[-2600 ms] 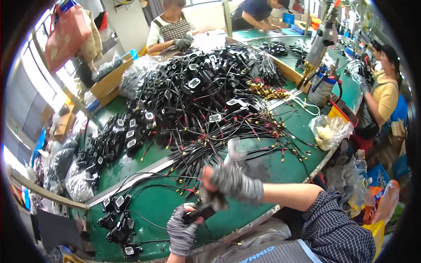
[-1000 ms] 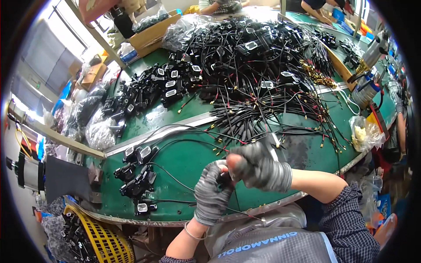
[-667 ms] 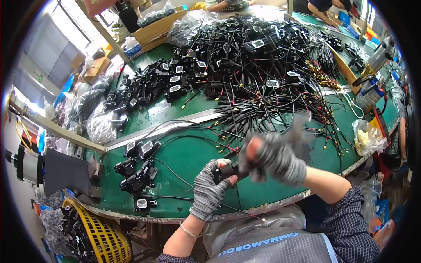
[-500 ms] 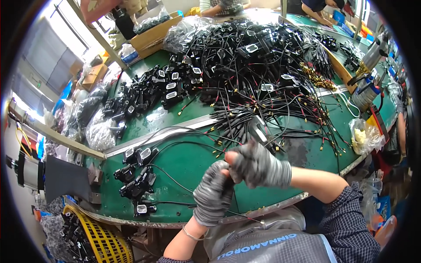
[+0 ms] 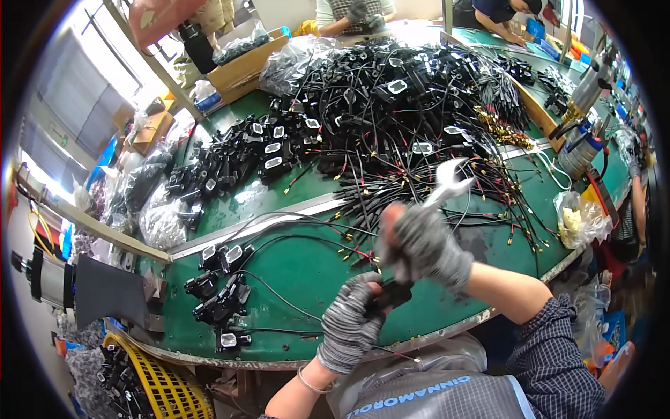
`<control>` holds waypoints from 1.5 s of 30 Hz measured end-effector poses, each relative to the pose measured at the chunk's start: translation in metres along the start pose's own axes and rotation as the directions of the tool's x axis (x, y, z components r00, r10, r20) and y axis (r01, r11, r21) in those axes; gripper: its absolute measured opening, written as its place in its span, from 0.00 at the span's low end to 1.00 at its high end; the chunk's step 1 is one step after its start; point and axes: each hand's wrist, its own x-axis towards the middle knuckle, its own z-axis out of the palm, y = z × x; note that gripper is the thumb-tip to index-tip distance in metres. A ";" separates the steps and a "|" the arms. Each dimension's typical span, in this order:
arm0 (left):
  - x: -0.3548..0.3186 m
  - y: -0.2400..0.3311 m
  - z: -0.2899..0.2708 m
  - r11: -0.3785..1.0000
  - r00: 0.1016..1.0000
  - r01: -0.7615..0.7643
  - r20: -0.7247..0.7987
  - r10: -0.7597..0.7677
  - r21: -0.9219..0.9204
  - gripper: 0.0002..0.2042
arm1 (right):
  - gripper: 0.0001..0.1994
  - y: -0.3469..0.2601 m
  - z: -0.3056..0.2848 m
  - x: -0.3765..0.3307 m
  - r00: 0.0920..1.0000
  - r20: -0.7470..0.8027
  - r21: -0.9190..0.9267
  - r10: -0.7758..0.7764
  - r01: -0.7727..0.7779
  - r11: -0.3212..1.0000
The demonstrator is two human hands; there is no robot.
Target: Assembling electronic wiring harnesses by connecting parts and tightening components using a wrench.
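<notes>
Both my hands wear grey striped gloves with bare fingertips, close together over the near part of the green table. My left hand (image 5: 351,325) is closed around a small black part (image 5: 396,296), whose block-like end sticks out toward the right. Just above it, my right hand (image 5: 426,246) is closed on a silver open-end wrench (image 5: 450,183); its forked head points up and away, slightly blurred. Fingers hide the wrench's handle. Left of my hands lie several black cable-ended housings (image 5: 225,293) with pale oval faces, their thin black cables running toward my hands.
A large heap of black cabled parts (image 5: 391,84) covers the table's far middle. A metal strip (image 5: 279,218) crosses the green table (image 5: 279,269). A yellow basket (image 5: 164,373) stands at lower left, a plastic bag (image 5: 576,220) at right. Other people work at the far side.
My right hand has lifted slightly and turned, bringing the wrench's head up into clear view. My left hand has moved a little right and down, and the black part now shows.
</notes>
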 end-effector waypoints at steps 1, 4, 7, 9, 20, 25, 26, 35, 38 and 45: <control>0.001 -0.004 -0.003 0.990 0.995 0.103 -0.004 -0.104 -0.100 0.14 | 0.17 -0.004 -0.002 -0.002 1.000 0.017 0.003 -0.001 0.001 1.000; 0.003 -0.008 -0.009 0.908 0.953 0.294 0.014 -0.304 -0.298 0.14 | 0.21 -0.032 -0.011 -0.014 0.993 0.098 0.393 0.067 -0.101 0.914; 0.007 -0.003 -0.008 0.626 0.880 0.454 0.211 -0.425 -0.634 0.14 | 0.17 -0.037 0.008 -0.021 0.944 0.211 -0.120 -0.254 0.283 0.952; 0.006 -0.001 -0.005 0.845 0.950 0.305 0.071 -0.305 -0.439 0.14 | 0.18 -0.030 0.012 -0.019 0.954 0.222 -0.098 -0.201 0.227 0.969; -0.003 -0.013 -0.005 0.927 0.958 0.285 0.037 -0.285 -0.245 0.18 | 0.22 -0.025 -0.002 -0.012 0.920 0.245 0.280 0.305 -0.369 0.887; 0.005 -0.005 0.002 0.952 0.990 0.118 -0.040 -0.135 -0.283 0.14 | 0.24 -0.012 0.014 -0.005 0.983 0.176 -0.063 -0.058 0.070 0.996; 0.003 -0.007 0.002 0.994 0.991 -0.107 -0.079 0.107 0.007 0.14 | 0.24 -0.015 0.006 0.002 0.891 0.341 0.019 0.300 -0.325 0.945; 0.008 -0.021 -0.011 0.677 0.869 0.471 0.166 -0.466 -0.566 0.14 | 0.21 -0.011 -0.012 -0.001 0.952 0.152 0.518 0.265 -0.305 0.799; 0.009 -0.013 -0.002 0.761 0.919 0.363 0.073 -0.387 -0.537 0.13 | 0.23 -0.018 0.017 -0.014 0.992 0.117 0.335 0.053 -0.089 0.938; 0.006 -0.023 0.001 0.941 0.967 -0.226 -0.056 0.247 0.252 0.13 | 0.23 0.005 -0.001 0.009 0.866 0.304 0.378 0.398 -0.493 0.783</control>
